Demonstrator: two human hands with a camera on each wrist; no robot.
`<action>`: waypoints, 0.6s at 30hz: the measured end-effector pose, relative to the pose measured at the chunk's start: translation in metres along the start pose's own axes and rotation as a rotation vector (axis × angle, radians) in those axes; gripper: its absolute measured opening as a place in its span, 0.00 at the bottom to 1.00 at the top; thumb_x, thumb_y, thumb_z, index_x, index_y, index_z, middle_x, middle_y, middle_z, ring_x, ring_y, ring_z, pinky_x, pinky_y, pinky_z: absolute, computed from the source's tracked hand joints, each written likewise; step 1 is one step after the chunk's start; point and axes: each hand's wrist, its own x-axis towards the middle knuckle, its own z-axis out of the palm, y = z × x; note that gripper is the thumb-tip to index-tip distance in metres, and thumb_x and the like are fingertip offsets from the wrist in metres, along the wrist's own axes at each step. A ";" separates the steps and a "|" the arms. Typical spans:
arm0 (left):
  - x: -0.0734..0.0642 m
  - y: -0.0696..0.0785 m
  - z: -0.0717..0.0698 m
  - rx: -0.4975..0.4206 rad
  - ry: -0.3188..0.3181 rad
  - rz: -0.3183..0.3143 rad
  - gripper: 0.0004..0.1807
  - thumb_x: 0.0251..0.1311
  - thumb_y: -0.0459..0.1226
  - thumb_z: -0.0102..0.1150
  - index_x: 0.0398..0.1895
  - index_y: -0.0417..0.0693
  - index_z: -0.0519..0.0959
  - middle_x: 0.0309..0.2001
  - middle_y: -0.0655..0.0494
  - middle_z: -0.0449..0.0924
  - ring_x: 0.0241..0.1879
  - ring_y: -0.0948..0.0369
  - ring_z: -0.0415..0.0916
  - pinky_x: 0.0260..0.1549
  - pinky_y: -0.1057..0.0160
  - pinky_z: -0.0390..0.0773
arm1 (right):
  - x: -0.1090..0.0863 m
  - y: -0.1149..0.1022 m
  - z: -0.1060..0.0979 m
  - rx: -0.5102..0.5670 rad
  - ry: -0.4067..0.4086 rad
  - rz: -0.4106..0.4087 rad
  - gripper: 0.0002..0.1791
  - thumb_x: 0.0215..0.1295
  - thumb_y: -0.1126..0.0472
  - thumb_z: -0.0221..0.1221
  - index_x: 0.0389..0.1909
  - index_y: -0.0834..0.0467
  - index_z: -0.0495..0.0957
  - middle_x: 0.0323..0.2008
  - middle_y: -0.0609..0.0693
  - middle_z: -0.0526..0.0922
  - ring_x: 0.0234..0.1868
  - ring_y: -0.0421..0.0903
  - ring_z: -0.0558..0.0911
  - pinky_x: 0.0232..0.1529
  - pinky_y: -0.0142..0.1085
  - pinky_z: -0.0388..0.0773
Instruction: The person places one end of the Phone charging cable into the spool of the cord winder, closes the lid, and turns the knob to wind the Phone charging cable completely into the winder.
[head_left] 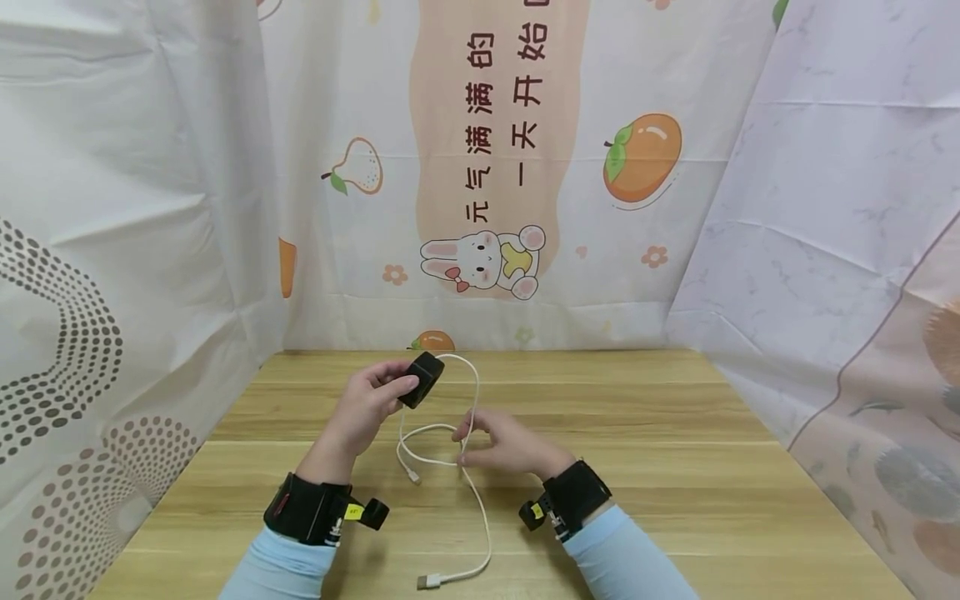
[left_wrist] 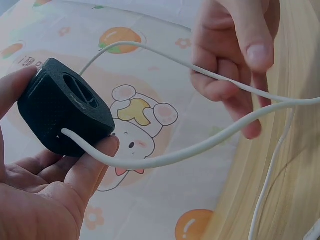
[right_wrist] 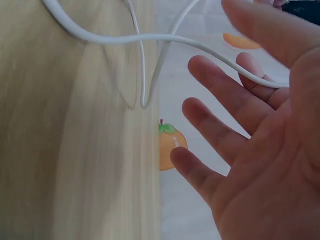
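My left hand (head_left: 365, 410) grips a small black block (head_left: 422, 380) above the table, thumb on one side and fingers on the other. An oval slot in the block (left_wrist: 65, 107) shows in the left wrist view. A white USB cable (left_wrist: 165, 161) comes out of a small hole in it and loops toward the right. My right hand (head_left: 513, 444) hovers at the loops with fingers spread apart. The cable (right_wrist: 150, 37) runs across between its thumb and fingers in the right wrist view, not pinched.
On the wooden table (head_left: 637, 483), the cable's wide USB plug (head_left: 429, 581) lies near the front edge. Its smaller plug (head_left: 414, 477) is below the left hand. A printed curtain (head_left: 337, 250) hangs behind the table and along both sides.
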 end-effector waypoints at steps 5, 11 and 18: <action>0.001 -0.001 -0.001 -0.002 0.009 0.004 0.27 0.57 0.38 0.64 0.56 0.30 0.70 0.51 0.37 0.69 0.50 0.49 0.71 0.47 0.57 0.75 | 0.003 -0.001 0.005 0.064 -0.043 0.010 0.03 0.65 0.68 0.55 0.39 0.59 0.72 0.42 0.51 0.83 0.48 0.43 0.79 0.51 0.39 0.72; 0.001 -0.001 -0.003 0.011 0.016 0.003 0.27 0.58 0.39 0.63 0.56 0.30 0.70 0.51 0.38 0.69 0.49 0.50 0.72 0.46 0.56 0.75 | 0.002 -0.001 0.006 0.121 -0.100 0.054 0.09 0.62 0.64 0.61 0.37 0.60 0.70 0.37 0.46 0.83 0.43 0.41 0.81 0.48 0.38 0.74; 0.002 -0.002 -0.007 0.015 0.031 -0.014 0.28 0.58 0.40 0.64 0.57 0.32 0.70 0.51 0.39 0.70 0.50 0.50 0.72 0.46 0.57 0.75 | -0.001 0.001 0.007 0.049 -0.091 0.083 0.17 0.53 0.66 0.67 0.35 0.58 0.67 0.33 0.44 0.81 0.41 0.42 0.79 0.49 0.47 0.71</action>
